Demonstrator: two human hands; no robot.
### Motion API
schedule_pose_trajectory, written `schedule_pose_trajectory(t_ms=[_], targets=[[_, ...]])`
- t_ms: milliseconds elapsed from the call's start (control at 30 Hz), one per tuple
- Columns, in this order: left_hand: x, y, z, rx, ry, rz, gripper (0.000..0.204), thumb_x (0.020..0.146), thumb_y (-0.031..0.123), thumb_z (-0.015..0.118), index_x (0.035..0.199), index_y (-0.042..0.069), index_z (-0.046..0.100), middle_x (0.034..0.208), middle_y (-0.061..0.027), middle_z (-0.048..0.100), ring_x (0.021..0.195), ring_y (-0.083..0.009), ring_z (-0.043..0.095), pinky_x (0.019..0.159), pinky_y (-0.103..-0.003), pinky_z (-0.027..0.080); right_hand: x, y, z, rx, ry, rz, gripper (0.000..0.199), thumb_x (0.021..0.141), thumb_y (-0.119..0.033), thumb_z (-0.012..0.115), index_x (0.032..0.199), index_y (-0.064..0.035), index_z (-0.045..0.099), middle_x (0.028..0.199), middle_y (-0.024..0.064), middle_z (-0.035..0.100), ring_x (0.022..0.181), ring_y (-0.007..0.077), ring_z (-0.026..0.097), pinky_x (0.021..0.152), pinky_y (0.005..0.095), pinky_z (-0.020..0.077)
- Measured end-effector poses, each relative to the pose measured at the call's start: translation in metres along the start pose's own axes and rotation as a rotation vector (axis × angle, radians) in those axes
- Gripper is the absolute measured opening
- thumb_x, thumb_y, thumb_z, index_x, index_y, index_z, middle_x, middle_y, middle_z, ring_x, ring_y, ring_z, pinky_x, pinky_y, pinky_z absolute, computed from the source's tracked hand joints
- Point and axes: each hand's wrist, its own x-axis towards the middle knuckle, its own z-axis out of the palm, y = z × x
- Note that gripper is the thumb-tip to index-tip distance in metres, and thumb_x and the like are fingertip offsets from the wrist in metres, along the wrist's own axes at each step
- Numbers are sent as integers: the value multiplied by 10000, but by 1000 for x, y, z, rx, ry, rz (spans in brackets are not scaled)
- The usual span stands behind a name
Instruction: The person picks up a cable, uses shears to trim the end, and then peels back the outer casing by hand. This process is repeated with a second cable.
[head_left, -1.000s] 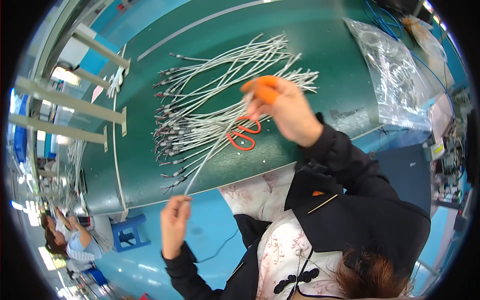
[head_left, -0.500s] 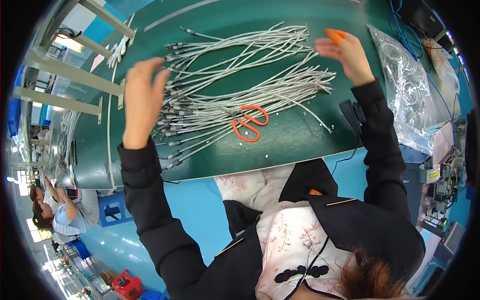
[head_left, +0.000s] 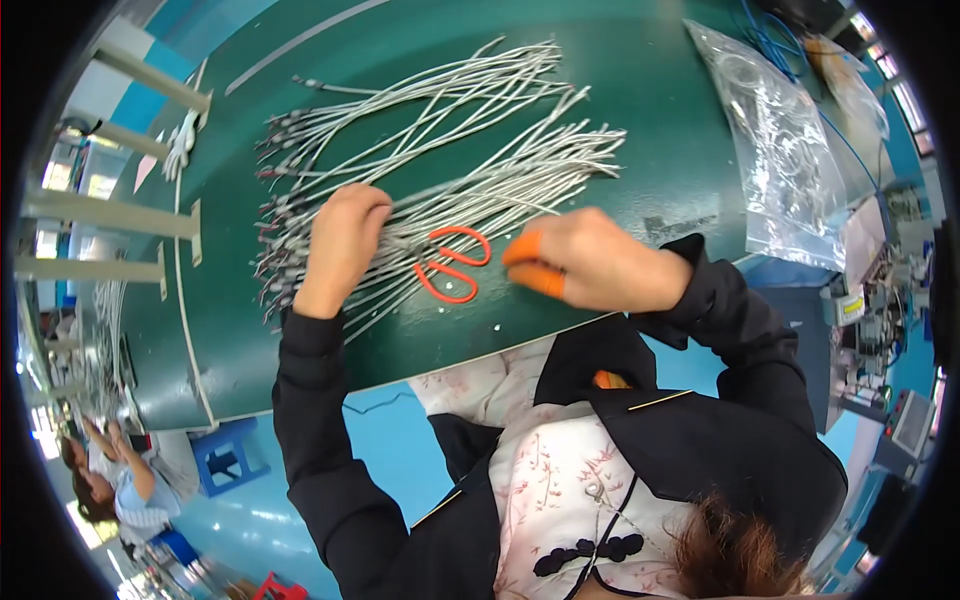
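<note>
Grey-white braided cables (head_left: 480, 185) with dark sleeved ends at the left lie in two loose bunches. My left hand (head_left: 345, 245) is over the lower bunch near the sleeved ends; its fingers are curled and their tips partly hidden. Scissors (head_left: 452, 262) with orange handles rest on the lower cables between my hands, blades hidden. My right hand (head_left: 605, 262), with orange finger covers (head_left: 535, 265), is closed just right of the scissors. One stray cable runs up to its knuckles, but whatever its fingers grip cannot be made out.
A clear plastic bag (head_left: 775, 140) of coiled material lies at the right of the green table (head_left: 640, 60). Blue cable (head_left: 775, 45) is behind it. White gloves (head_left: 180, 145) hang by the metal frame (head_left: 120, 215) at left. Other people sit at far left.
My left hand has come down onto the cables, and my right hand has dropped from the far cable ends to beside the scissors. The whole view has shifted a little.
</note>
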Motion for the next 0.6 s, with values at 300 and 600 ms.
schedule_pose_trajectory(t_ms=[300,600], targets=[[12,7,-90,-354,748,-85,94,914,39,548,991,-12,564,848,-33,611,800,-100,578,734,-245,454,-5,-20,26,636,-4,289,262,882,-57,588,1126,35,561,896,120,642,727,166,642,636,278,516],[-103,107,-94,329,312,-92,170,795,-84,581,951,-17,587,878,-153,597,791,-303,584,703,-355,476,17,-40,46,1388,203,272,286,937,-107,524,1188,30,519,968,117,625,734,179,640,651,269,521]])
